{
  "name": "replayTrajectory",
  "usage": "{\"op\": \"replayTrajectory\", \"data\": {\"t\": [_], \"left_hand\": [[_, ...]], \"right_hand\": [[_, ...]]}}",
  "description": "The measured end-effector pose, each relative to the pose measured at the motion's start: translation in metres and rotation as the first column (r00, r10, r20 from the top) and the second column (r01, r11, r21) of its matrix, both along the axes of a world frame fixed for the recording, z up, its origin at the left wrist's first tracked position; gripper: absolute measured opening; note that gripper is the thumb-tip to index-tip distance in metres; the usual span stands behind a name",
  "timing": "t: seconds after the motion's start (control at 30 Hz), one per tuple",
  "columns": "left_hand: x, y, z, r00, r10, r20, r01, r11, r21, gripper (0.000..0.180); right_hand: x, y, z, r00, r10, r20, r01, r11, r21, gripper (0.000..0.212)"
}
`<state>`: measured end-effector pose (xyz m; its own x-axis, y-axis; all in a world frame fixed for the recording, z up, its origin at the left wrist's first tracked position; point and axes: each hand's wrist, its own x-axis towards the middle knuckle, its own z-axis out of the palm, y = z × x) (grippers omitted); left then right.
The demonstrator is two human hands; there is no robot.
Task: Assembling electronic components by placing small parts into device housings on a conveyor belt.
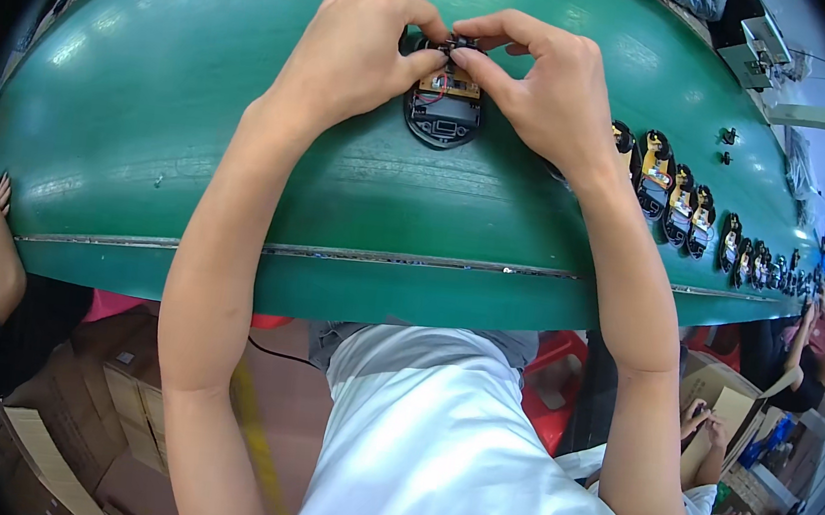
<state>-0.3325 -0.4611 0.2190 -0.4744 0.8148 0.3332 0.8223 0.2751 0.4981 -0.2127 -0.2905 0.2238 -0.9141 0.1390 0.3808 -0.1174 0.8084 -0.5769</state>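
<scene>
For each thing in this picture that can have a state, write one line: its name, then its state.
Left hand: fingertips pinched on the small black part.
Right hand: fingertips pinched on the same part.
Small black part: held over the open device.
Open device: uncovered, circuit board and wires exposed, resting on the green belt.
Row of devices: uncovered, lined up on the belt.

Top: a plain white short-sleeved T-shirt (452, 453), smooth fabric with soft folds, no print or marking visible from above.
Lower garment: a band of grey cloth (424, 337) shows just past the shirt's hem, on the side nearer each grip.
Forearms: both bare from elbow to wrist, no sleeve reaching them.
Left grip (354, 50): bare, no glove, ring, watch or band behind it at the wrist.
Right grip (541, 85): bare likewise, with short, unpainted nails and an unadorned wrist behind it.
</scene>
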Motion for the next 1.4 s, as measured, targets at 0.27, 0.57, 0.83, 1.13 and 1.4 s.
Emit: {"op": "replayTrajectory", "data": {"t": [0.27,0.57,0.83,1.13,1.4], "left_hand": [[0.005,0.000,-0.001,0.998,0.042,0.051,-0.044,0.999,0.032,0.024],[0.005,-0.001,-0.002,0.996,0.053,0.065,-0.052,0.998,-0.019,0.026],[0.007,0.007,-0.006,1.000,0.003,-0.001,-0.003,0.995,0.098,0.015],[0.016,0.007,0.000,0.999,0.013,-0.032,-0.012,0.999,0.044,0.017],[0.016,0.010,-0.005,0.997,0.010,-0.072,-0.006,0.998,0.061,0.015]], "right_hand": [[0.000,0.002,-0.007,0.992,0.028,-0.119,-0.030,1.000,-0.009,0.021],[0.005,-0.003,-0.003,0.997,0.011,-0.070,-0.015,0.998,-0.066,0.023],[0.004,0.000,0.000,1.000,-0.007,0.016,0.008,0.998,-0.055,0.025],[0.007,0.007,-0.001,0.999,-0.026,0.031,0.027,0.999,-0.037,0.024],[0.009,0.006,0.001,0.997,-0.027,0.068,0.021,0.997,0.081,0.024]]}}
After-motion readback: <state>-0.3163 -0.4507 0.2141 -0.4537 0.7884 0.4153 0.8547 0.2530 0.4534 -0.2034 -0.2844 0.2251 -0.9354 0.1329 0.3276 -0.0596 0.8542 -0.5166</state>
